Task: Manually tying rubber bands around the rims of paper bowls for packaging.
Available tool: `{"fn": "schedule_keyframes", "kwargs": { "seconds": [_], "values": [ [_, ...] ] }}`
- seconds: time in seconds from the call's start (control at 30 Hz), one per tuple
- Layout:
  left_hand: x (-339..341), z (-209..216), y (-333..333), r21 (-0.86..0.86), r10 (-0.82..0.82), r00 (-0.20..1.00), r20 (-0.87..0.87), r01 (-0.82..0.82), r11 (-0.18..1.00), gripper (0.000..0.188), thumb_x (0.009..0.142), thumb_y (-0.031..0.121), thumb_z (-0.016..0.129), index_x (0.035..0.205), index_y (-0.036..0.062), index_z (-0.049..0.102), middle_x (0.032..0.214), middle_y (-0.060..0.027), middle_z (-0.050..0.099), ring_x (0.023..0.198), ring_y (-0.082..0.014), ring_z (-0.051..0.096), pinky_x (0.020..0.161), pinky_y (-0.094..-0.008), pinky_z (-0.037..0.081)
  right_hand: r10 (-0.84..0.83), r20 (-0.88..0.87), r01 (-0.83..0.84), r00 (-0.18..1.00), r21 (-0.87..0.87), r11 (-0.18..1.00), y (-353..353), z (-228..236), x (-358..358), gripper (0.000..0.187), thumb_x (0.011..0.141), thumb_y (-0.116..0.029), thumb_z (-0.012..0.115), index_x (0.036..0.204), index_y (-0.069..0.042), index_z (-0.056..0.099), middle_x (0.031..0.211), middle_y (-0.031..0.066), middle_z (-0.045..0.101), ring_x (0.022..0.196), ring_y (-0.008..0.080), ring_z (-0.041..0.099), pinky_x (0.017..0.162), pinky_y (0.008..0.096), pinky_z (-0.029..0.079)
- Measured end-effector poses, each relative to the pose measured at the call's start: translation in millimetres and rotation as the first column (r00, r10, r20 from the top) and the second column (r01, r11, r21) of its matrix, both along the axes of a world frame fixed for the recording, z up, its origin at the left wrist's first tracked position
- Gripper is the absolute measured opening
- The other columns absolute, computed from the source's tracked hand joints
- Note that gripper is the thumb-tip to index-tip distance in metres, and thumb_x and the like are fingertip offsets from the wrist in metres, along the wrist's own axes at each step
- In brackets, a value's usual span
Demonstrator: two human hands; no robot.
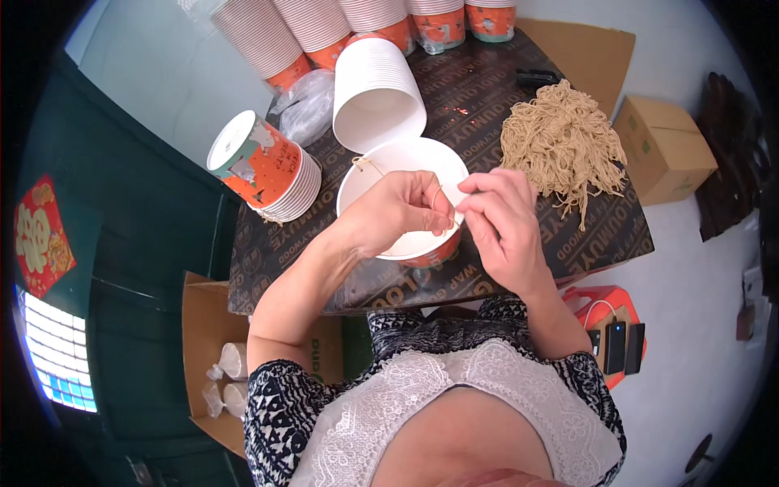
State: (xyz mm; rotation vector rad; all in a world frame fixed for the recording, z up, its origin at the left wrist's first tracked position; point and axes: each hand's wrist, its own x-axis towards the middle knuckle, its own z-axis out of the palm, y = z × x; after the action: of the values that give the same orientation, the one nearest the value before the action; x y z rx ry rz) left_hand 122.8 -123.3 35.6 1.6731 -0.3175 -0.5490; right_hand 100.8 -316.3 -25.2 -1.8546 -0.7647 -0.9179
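Note:
An open paper bucket point(446, 154), white inside and orange outside, stands in front of me near the table's front edge. A thin tan cord point(369, 165) is knotted at its left rim and runs toward my hands. My left hand point(402, 213) is over the bucket's opening, fingers closed in a pinch on the cord, part of which loops up at the fingertips. At the right rim, the thumb and fingers of my right hand point(503, 227) pinch together beside the cord's end. The exact grip there is partly hidden by the fingers.
A heap of tan cords point(564, 142) lies at the table's right, below a black object point(537, 77). White nested buckets point(377, 93) lie behind the open one. An orange stack point(264, 166) stands left, beside clear plastic point(308, 105). More stacks point(260, 40) line the back.

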Motion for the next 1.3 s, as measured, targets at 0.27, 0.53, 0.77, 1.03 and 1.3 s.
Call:
{"fn": "schedule_keyframes", "kwargs": {
  "seconds": [0.27,0.53,0.77,1.03,1.3],
  "values": [
    [-19.9,-1.2,-11.5,0.279,-0.046,0.882,0.469,-0.099,0.955,0.010,0.083,-0.005,0.065,0.088,0.0003,0.058,0.083,-0.0072,0.063,0.079,-0.0145,0.061,0.071,-0.0267,0.050,-0.023,-0.056,0.016,0.998,-0.114,0.993,-1.9,4.3,-0.3,0.008,0.083,-0.003,0.065,0.090,-0.003,0.063,0.099,0.0068,0.060,0.103,0.0291,0.050,0.089,0.0393,0.036],
    [-37.0,-11.2,-23.3,0.311,-0.140,0.421,0.896,-0.371,0.875,0.020,0.079,-0.007,0.068,0.092,0.0013,0.056,0.080,-0.0121,0.059,0.069,-0.0253,0.061,0.061,-0.0340,0.050,-0.003,-0.110,-0.010,0.994,-0.115,0.993,4.2,3.0,-1.8,0.011,0.083,-0.005,0.063,0.094,-0.004,0.065,0.099,0.0065,0.058,0.103,0.0282,0.048,0.086,0.0412,0.036],
    [-39.6,-14.5,-20.3,0.333,-0.210,0.308,0.928,-0.431,0.838,0.020,0.077,-0.007,0.069,0.089,0.0012,0.056,0.075,-0.0115,0.059,0.066,-0.0256,0.061,0.056,-0.0342,0.048,0.093,-0.163,-0.114,0.982,-0.123,0.986,-3.8,6.9,-0.1,0.014,0.084,-0.001,0.061,0.098,0.000,0.064,0.101,0.0112,0.057,0.103,0.0299,0.048,0.091,0.0386,0.039],
    [-38.8,-14.3,-16.8,0.289,-0.116,0.422,0.899,-0.372,0.882,0.015,0.079,-0.005,0.070,0.088,0.0001,0.059,0.078,-0.0119,0.064,0.070,-0.0254,0.065,0.061,-0.0332,0.050,0.296,-0.283,-0.290,0.912,0.065,0.955,-3.8,1.9,-0.6,0.011,0.082,0.001,0.063,0.092,-0.001,0.059,0.108,0.0110,0.058,0.104,0.0291,0.053,0.093,0.0375,0.041],
    [-39.2,-8.2,-9.6,0.273,-0.035,0.593,0.804,-0.316,0.909,0.010,0.083,0.001,0.068,0.088,0.0005,0.059,0.077,-0.0143,0.064,0.071,-0.0313,0.065,0.063,-0.0373,0.051,0.252,-0.196,-0.213,0.948,0.200,0.956,5.7,-6.0,-11.6,0.008,0.083,0.005,0.061,0.087,0.002,0.055,0.108,0.0164,0.055,0.095,0.0319,0.057,0.083,0.0377,0.047]
  ]
}}
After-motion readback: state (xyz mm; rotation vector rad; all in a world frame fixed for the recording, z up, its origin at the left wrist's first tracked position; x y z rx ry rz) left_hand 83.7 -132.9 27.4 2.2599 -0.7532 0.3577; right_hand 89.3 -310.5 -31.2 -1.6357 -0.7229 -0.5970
